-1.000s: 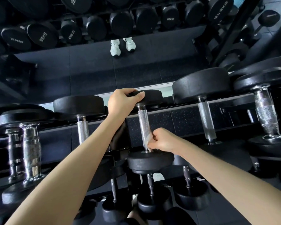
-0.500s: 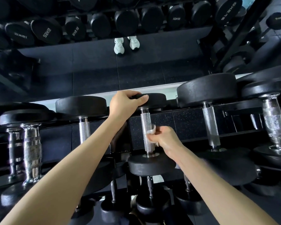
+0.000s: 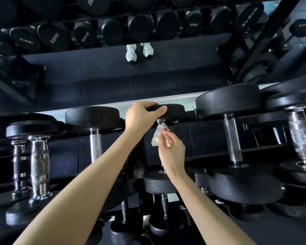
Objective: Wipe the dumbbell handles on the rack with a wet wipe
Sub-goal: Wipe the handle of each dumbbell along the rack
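A small black dumbbell lies on the rack's top tier, its far head (image 3: 173, 110) and near head (image 3: 157, 183) joined by a chrome handle (image 3: 159, 122), mostly hidden behind my right hand. My left hand (image 3: 141, 115) grips the far head, thumb along its rim. My right hand (image 3: 171, 151) pinches a crumpled white wet wipe (image 3: 157, 136) and holds it against the upper part of the handle.
Other dumbbells flank it: one with a knurled handle (image 3: 95, 147) to the left, a larger one (image 3: 232, 140) to the right, chrome-gripped ones (image 3: 40, 167) at far left and far right (image 3: 300, 137). A mirror behind shows white shoes (image 3: 139, 51) and more dumbbells. Lower tiers hold several small dumbbells.
My right hand has slid the wipe up the handle from near the near head to just under the far head. My left hand has stayed on the far head.
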The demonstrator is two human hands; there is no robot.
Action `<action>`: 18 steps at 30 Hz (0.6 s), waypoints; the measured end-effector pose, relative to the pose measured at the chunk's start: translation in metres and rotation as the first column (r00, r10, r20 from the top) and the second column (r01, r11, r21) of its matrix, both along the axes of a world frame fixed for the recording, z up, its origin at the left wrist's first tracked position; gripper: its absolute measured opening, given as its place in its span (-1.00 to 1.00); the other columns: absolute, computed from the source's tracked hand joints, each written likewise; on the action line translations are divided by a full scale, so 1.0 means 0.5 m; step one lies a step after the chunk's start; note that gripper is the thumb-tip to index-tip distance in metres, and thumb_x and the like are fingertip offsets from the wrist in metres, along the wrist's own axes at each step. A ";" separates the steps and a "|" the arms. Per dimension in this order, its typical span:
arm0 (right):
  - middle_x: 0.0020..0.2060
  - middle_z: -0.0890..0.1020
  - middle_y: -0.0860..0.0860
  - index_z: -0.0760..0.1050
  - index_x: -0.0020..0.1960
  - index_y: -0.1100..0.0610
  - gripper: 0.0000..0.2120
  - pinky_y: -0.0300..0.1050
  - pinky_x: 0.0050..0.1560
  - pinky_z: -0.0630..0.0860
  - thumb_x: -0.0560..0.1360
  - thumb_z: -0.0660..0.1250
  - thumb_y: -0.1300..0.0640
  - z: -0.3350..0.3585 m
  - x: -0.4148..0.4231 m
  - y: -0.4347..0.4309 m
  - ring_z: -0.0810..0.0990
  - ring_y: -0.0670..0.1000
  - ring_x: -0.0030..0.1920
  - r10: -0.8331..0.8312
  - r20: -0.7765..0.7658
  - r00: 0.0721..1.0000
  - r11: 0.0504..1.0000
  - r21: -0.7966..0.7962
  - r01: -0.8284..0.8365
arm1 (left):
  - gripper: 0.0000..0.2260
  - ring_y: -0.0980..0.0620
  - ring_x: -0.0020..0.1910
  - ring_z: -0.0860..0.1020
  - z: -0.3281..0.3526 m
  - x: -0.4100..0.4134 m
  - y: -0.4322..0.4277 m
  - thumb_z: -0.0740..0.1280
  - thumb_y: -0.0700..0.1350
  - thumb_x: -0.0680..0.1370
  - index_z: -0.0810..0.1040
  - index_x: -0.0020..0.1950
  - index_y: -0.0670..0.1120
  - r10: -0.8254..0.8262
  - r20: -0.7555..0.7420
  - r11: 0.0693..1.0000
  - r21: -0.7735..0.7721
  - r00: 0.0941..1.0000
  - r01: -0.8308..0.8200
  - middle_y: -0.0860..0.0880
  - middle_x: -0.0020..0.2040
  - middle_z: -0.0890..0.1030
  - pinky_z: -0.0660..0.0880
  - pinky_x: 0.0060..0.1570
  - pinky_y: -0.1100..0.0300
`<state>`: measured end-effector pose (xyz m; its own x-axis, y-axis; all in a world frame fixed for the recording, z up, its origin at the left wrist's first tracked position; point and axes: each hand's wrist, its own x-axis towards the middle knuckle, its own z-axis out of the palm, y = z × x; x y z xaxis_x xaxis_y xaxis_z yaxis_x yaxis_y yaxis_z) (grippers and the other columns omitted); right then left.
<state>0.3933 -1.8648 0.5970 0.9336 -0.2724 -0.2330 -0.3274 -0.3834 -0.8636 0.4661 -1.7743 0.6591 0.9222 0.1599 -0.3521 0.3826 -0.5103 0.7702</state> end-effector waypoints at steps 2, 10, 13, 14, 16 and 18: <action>-0.31 0.55 -0.18 0.61 -0.02 0.15 -0.86 -0.45 -0.23 0.34 0.54 0.28 0.15 -0.005 0.004 0.018 0.51 -0.23 -0.27 -0.156 0.007 0.988 0.987 0.034 0.156 | -0.85 0.06 -0.11 0.60 0.000 0.000 -0.001 0.42 0.08 0.46 0.66 -0.09 0.03 -0.001 -0.003 1.000 -0.004 1.000 0.001 0.05 -0.15 0.67 0.52 -0.09 0.15; -0.03 0.64 0.09 0.44 0.08 0.22 -0.73 -0.11 0.01 0.44 0.46 0.41 0.16 -0.020 0.087 0.060 0.60 0.09 0.00 -0.392 -0.133 0.910 0.916 0.033 0.399 | -0.89 0.02 -0.08 0.61 0.001 0.004 0.002 0.45 0.05 0.44 0.66 -0.14 0.04 0.016 -0.018 0.999 -0.032 1.000 -0.017 0.03 -0.15 0.68 0.55 0.01 0.01; -0.02 0.63 0.12 0.45 0.05 0.22 -0.67 -0.07 0.08 0.50 0.38 0.48 0.18 -0.032 0.098 0.031 0.59 0.09 0.01 -0.292 -0.167 0.942 0.948 0.084 0.309 | -0.89 0.03 -0.08 0.60 0.001 0.004 0.002 0.44 0.05 0.44 0.66 -0.12 0.04 0.016 -0.023 0.999 -0.033 1.000 -0.016 0.05 -0.16 0.67 0.55 0.00 0.04; -0.03 0.63 0.10 0.46 0.06 0.22 -0.65 -0.09 0.08 0.52 0.36 0.50 0.18 -0.036 0.095 0.016 0.60 0.07 -0.01 -0.237 -0.176 0.956 0.956 0.131 0.261 | -0.89 0.04 -0.08 0.60 0.000 0.004 0.002 0.45 0.05 0.44 0.67 -0.12 0.04 0.019 -0.023 0.999 -0.036 1.000 -0.020 0.05 -0.17 0.67 0.54 0.00 0.06; -0.08 0.61 0.02 0.47 0.09 0.21 -0.65 -0.35 -0.06 0.52 0.37 0.50 0.22 -0.035 0.084 -0.012 0.60 -0.05 -0.09 -0.108 -0.206 0.973 0.951 0.263 0.161 | -0.86 0.05 -0.06 0.60 0.000 0.004 0.001 0.45 0.06 0.44 0.67 -0.08 0.03 0.027 -0.015 0.999 -0.041 1.000 -0.027 0.07 -0.15 0.66 0.54 0.00 0.10; -0.06 0.61 0.00 0.46 0.12 0.22 -0.64 -0.43 -0.12 0.49 0.38 0.48 0.24 -0.032 0.069 -0.038 0.59 -0.12 -0.12 0.008 -0.279 0.960 0.942 0.325 0.087 | -0.82 0.07 -0.04 0.59 -0.001 0.003 0.001 0.45 0.07 0.44 0.67 -0.03 0.02 0.033 -0.014 0.999 -0.039 0.999 -0.033 0.10 -0.14 0.64 0.53 0.01 0.15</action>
<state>0.4278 -1.8837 0.5809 0.8111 -0.1708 -0.5594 -0.5766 -0.0727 -0.8138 0.4675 -1.7739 0.6585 0.9120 0.1762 -0.3705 0.4087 -0.4670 0.7841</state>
